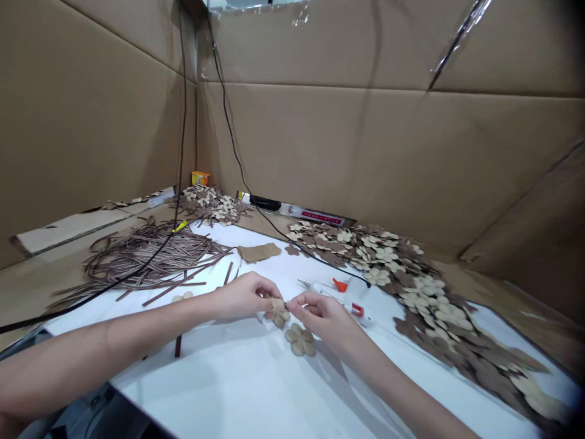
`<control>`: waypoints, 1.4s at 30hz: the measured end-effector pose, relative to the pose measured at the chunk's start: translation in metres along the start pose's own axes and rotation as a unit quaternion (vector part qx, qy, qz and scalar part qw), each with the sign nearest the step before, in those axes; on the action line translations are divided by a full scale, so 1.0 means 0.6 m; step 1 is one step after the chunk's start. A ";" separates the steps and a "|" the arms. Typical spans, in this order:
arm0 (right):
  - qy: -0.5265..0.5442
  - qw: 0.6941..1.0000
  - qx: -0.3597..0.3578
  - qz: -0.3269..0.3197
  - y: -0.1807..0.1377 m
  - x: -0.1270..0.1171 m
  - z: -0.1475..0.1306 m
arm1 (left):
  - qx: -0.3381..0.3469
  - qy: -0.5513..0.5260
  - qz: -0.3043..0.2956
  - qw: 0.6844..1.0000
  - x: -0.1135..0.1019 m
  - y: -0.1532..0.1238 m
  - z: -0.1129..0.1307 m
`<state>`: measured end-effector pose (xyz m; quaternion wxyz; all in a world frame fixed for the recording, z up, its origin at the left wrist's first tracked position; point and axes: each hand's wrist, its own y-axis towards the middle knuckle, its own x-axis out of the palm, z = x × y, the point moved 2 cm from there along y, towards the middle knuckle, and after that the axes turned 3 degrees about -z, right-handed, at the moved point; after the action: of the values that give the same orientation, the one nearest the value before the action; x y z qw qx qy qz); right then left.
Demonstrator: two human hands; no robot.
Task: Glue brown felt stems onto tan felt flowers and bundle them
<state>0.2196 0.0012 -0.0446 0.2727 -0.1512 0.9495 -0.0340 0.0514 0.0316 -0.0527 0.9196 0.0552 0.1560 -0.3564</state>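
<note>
My left hand (pixel 249 296) is closed in a pinch on a beige flower-shaped cutout (pixel 278 314), just above the white work surface. My right hand (pixel 317 311) pinches at the right edge of the same cutout; whether something small sits between its fingertips is hidden. Just below the hands, a second beige flower cutout (pixel 300 339) lies flat. Behind my right hand are a pointed, pen-like white tool (pixel 315 285), an orange-red cap (pixel 339 285) and a white tube with a red band (pixel 357 310). Another beige cutout (pixel 183 297) is partly covered by my left forearm.
Brown strips (pixel 150 253) lie in a tangled heap at left. Brown and beige flower cutouts (pixel 425 292) spread along the right, with another pile (pixel 212 204) at the back. A black cable (pixel 265 216) crosses the surface. Cardboard walls (pixel 365 140) enclose the area.
</note>
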 end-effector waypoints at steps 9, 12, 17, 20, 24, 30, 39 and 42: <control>-0.011 1.000 -0.020 0.002 0.004 0.001 -0.003 | -0.047 -0.005 0.019 0.999 -0.005 0.004 -0.008; -0.008 1.000 -0.024 -0.006 0.009 0.003 -0.004 | -0.060 -0.001 0.028 0.998 -0.011 0.004 -0.004; -0.004 1.000 -0.024 -0.013 0.020 0.004 -0.002 | -0.108 -0.025 0.051 0.992 -0.013 0.002 -0.003; -0.005 1.000 -0.015 -0.003 0.026 0.000 0.003 | -0.100 -0.016 0.077 0.992 -0.013 0.003 -0.004; 0.004 1.000 -0.007 0.006 0.031 -0.005 0.009 | -0.117 -0.033 0.087 0.989 -0.014 0.002 -0.004; 0.022 1.000 0.008 0.012 0.029 -0.004 0.007 | -0.049 0.029 0.100 0.993 -0.014 0.001 -0.003; 0.056 0.998 -0.009 0.000 0.026 -0.005 -0.002 | -0.037 0.018 0.094 0.995 -0.014 0.000 0.001; 0.054 0.998 -0.011 0.003 0.023 -0.004 -0.004 | -0.063 -0.004 0.095 0.993 -0.013 -0.001 0.000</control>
<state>0.2166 0.0150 -0.0434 0.2196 -0.1496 0.9635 -0.0311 0.0457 0.0360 -0.0505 0.9514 0.0101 0.1690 -0.2574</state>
